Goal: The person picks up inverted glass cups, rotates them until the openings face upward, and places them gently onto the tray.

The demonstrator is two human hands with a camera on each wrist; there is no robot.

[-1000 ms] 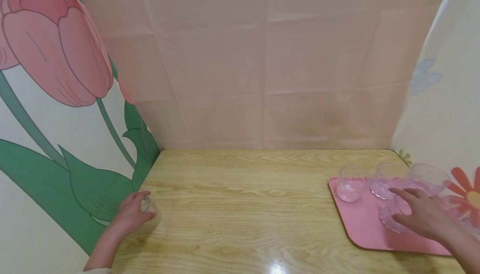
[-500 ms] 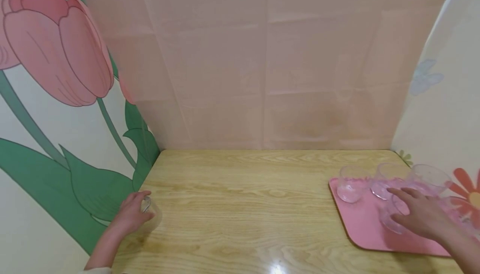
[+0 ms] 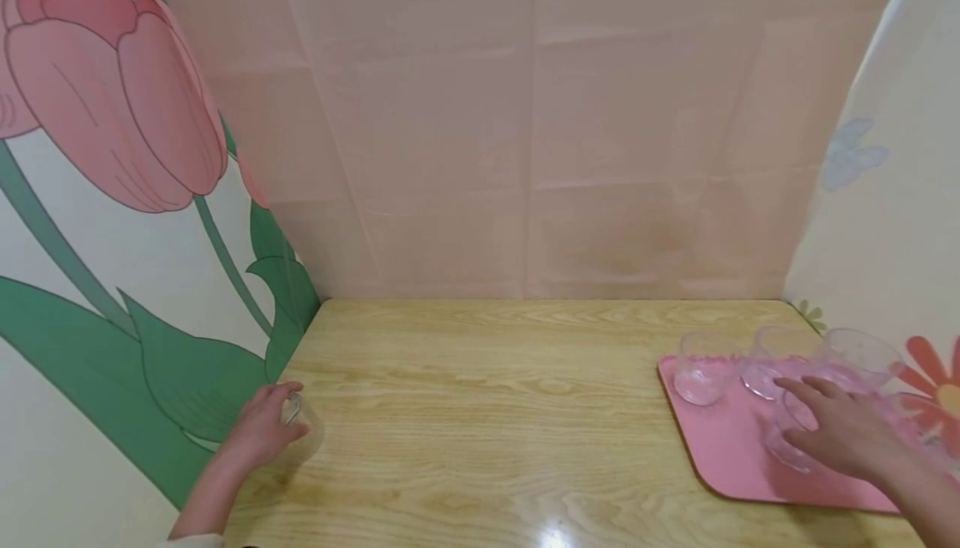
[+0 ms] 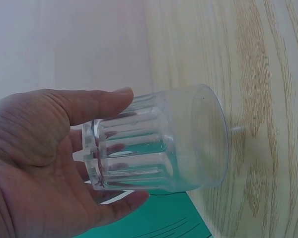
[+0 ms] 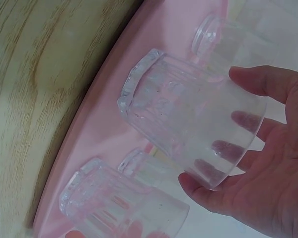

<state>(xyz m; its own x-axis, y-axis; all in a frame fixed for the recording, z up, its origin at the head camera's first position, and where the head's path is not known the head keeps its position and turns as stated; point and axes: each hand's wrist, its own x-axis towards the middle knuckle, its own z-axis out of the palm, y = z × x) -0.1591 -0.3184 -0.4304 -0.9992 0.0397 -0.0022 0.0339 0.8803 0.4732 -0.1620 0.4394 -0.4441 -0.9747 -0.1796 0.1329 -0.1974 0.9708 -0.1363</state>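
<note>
At the left of the table, my left hand (image 3: 261,425) grips a clear drinking glass (image 4: 156,141) by its thick fluted base. This glass is upside down, its rim facing the tabletop; thumb and fingers curl round opposite sides. Over on the right, my right hand (image 3: 847,427) holds a second clear glass (image 5: 184,111) near its rim, with the base facing down to a pink tray (image 3: 727,456). Whether that base touches the tray I cannot tell. Another clear glass (image 5: 121,203) stands close beside it in the right wrist view.
More clear glasses stand on the tray, among them a left one (image 3: 699,377), a middle one (image 3: 765,365) and a right one (image 3: 855,356). The wooden table (image 3: 480,415) meets a pink back wall (image 3: 450,156) and printed side walls.
The glass in my right hand has shifted slightly, while that hand has moved barely at all. My left hand keeps its place and its hold on the upside-down glass.
</note>
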